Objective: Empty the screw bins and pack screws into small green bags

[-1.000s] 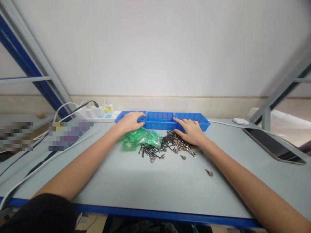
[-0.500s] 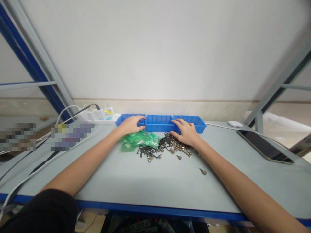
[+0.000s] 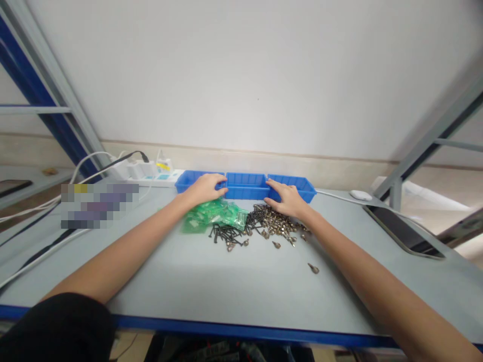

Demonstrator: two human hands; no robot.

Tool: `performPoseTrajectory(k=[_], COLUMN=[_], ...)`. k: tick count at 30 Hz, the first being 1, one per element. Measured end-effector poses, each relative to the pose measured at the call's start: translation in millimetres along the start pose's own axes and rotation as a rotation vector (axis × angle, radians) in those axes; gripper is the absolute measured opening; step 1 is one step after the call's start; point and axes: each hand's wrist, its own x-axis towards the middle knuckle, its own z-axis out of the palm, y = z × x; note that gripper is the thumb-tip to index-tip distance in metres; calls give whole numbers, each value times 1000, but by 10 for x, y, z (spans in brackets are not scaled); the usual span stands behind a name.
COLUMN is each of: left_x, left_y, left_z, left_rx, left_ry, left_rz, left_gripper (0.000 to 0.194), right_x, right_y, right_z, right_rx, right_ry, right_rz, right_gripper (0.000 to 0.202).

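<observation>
Three blue plastic bins stand in a row along the wall: the left bin (image 3: 184,182), the middle bin (image 3: 247,192) and the right bin (image 3: 305,188). My left hand (image 3: 204,191) lies over the front of the left bin, thumb and fingers apart, tips at the middle bin's left end. Fingers spread, my right hand (image 3: 289,200) reaches to where the middle and right bins meet. Below them lie green plastic bags (image 3: 211,215), a pile of black screws (image 3: 228,234) and a heap of brassy metal pieces (image 3: 279,221).
A few loose metal pieces, one a pointed piece (image 3: 313,268), lie nearer the front. On the left are a power strip (image 3: 169,178), cables and a blurred-out item (image 3: 100,206). A phone (image 3: 402,231) and a white case (image 3: 360,195) are at the right.
The view has shifted slightly. My left hand's fingers look a little straighter at the bin edge. Both hands stay by the bins, and the piles look unchanged.
</observation>
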Motion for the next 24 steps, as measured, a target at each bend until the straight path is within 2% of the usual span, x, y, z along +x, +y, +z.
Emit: performPoseTrajectory(k=[5,10,14,16,20,24], left_x=[-36,-40,-68,-129,-337,-494], left_y=[-2,-14,-17,19,191,391], left_z=[19,30,36,-13,-229,-421], left_rx=[17,11,13,-4,-26,5], left_ry=[13,3,28,85,284,364], left_rz=[18,35,24,24,20,71], left_gripper=[38,40,40,35,27,24], right_x=[32,-17,-16,-7,-5,-42], right_y=[1,-25,-63,-68,-48,-69], right_z=[9,6,1,3,15,3], right_rx=[29,-24,-63,-62,-10,4], right_ry=[40,27,19,16,42,138], right_rz=[35,-23,-12,-3,-13,-69], right_gripper=[54,58,58,57,55,54])
